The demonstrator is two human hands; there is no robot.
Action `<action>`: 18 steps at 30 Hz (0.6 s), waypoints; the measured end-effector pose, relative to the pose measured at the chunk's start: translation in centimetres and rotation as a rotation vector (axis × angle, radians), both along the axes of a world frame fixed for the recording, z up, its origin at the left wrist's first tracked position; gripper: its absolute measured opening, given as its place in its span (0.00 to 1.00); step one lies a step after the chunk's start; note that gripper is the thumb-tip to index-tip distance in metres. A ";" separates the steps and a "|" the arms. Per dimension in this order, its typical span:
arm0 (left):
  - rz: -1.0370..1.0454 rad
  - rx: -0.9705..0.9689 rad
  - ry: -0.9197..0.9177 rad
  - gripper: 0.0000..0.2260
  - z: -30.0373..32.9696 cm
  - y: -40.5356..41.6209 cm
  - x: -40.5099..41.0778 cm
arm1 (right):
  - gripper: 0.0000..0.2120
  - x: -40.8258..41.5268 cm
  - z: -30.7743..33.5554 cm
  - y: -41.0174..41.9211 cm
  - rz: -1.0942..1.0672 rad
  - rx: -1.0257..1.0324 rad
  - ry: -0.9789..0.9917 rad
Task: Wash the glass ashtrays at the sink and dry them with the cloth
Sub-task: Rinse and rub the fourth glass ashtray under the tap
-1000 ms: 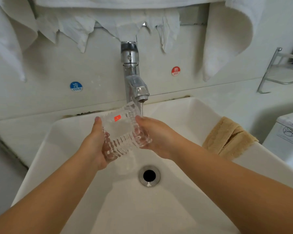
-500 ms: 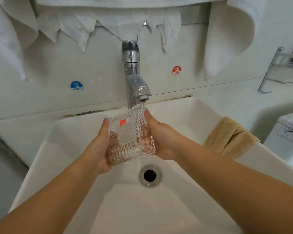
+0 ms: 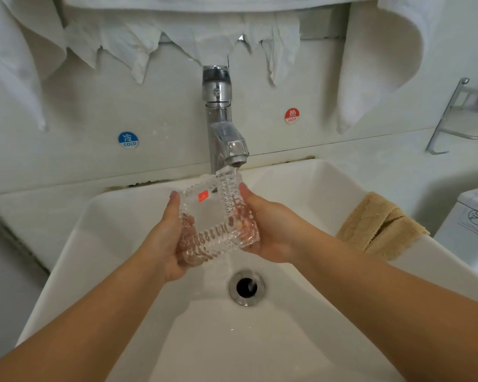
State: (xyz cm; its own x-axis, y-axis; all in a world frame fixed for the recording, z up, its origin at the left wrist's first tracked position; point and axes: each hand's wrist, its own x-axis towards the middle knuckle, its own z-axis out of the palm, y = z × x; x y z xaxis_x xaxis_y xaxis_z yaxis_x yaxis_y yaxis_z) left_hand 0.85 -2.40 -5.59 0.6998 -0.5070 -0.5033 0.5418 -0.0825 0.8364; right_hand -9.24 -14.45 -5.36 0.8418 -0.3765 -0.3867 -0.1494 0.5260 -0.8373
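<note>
The glass ashtray (image 3: 218, 219) is clear, its walls cut in rows of small raised beads, and carries a small red-orange sticker (image 3: 203, 196). The sink (image 3: 116, 216) is plain white with a silver drain ring (image 3: 246, 287) around a black hole. The faucet (image 3: 221, 125) is shiny chrome. On the off-white wall sit a blue COLD dot (image 3: 128, 139) and a red HOT dot (image 3: 292, 115), both lettered in white. The cloth (image 3: 381, 224) on the rim is tan and nubby. White towels (image 3: 381, 59) hang above.

I can't see the fingers of my left hand (image 3: 164, 238) or right hand (image 3: 271, 230); they lie behind the glass ashtray (image 3: 217, 219), blurred through it. The metal rack (image 3: 453, 117) runs off the right edge, and the white towels (image 3: 381, 59) off the top.
</note>
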 end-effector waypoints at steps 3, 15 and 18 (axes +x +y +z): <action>-0.005 0.035 -0.058 0.24 0.2 -0.4 -0.8 | 0.28 -0.1 -0.2 -0.4 -0.079 -0.038 0.071; 0.044 0.073 0.037 0.29 0.1 0.6 0.3 | 0.08 -0.7 0.3 1.5 0.036 -0.078 -0.063; 0.049 0.071 0.011 0.29 0.4 0.3 -0.2 | 0.10 -0.8 0.5 1.7 0.013 -0.220 0.016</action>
State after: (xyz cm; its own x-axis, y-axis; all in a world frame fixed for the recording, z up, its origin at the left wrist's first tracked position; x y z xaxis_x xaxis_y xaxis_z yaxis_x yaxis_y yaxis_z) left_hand 0.60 -2.10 -5.17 0.7174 -0.4350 -0.5441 0.5555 -0.1141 0.8237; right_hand -10.06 -12.75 -4.82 0.8416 -0.4424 -0.3099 -0.1690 0.3292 -0.9290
